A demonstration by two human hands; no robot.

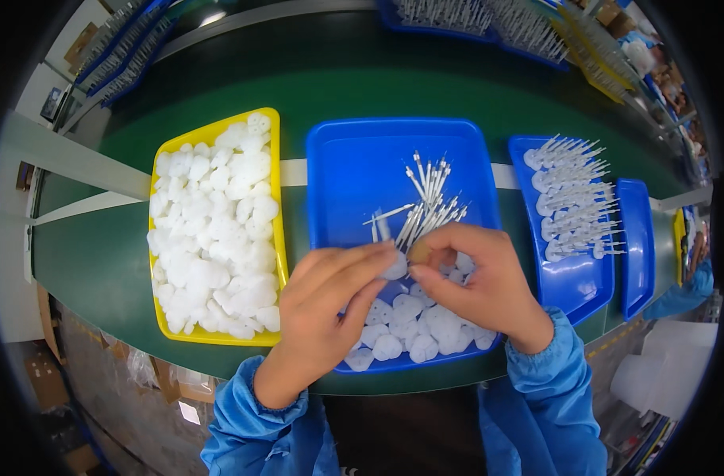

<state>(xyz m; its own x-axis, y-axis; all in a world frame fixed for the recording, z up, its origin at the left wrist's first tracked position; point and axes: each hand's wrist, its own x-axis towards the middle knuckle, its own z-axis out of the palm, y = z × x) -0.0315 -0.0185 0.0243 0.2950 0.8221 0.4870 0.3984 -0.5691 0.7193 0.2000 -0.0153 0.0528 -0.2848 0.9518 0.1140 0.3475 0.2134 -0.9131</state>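
Above the blue tray [362, 170], our left grip [326, 293] pinches a white disc [395, 266]; our right grip [479, 278] curls nearly closed, its hold unclear. Beyond, white rods [432, 213] lie long-axis, mostly pointing far-right.

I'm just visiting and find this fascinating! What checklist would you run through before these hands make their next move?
1. Left hand and right hand over the middle blue tray: ok, fingertips close together.
2. White disc at the left fingertips, firmly gripped: cannot tell; the area is blurred.
3. Thin white rods close by: ok, bunched just beyond the fingers.
4. Rods all lined up one way: not ok; some lie across others.
5. Loose white discs in the same tray: ok, heaped at its near end.
6. Yellow tray stocked: ok, piled with white pieces.
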